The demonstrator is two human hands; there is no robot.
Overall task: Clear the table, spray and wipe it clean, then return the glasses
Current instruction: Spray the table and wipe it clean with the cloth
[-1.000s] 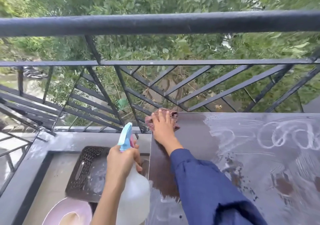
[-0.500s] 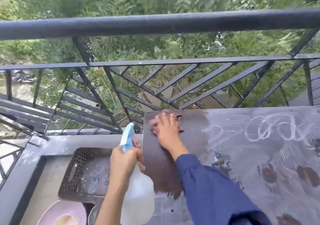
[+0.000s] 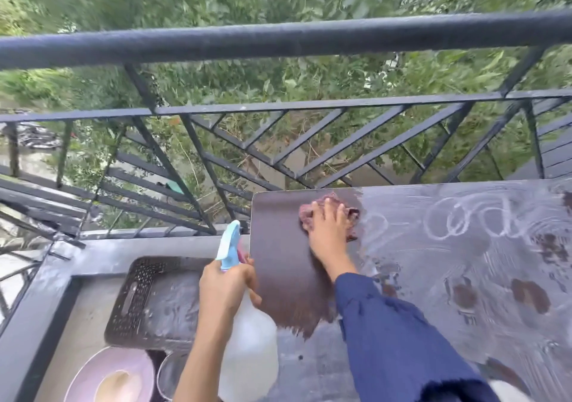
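A dark brown table (image 3: 278, 256) stands against the balcony railing, its right part smeared with white foam (image 3: 464, 225). My right hand (image 3: 329, 231) presses a reddish cloth (image 3: 332, 202) flat on the table near the far left corner. My left hand (image 3: 227, 284) grips a translucent spray bottle (image 3: 250, 339) with a light blue nozzle, held upright off the table's left edge. A glass rim (image 3: 168, 373) shows at the bottom, below the bottle.
A black metal railing (image 3: 278, 42) runs across the far side, with foliage beyond. On the floor to the left lie a dark perforated tray (image 3: 139, 296) and a pink bowl (image 3: 93, 377). A grey ledge (image 3: 93, 253) borders the floor.
My right hand has slid the cloth to the right along the far edge, widening the wiped dark patch. The left hand still holds the bottle in the same pose.
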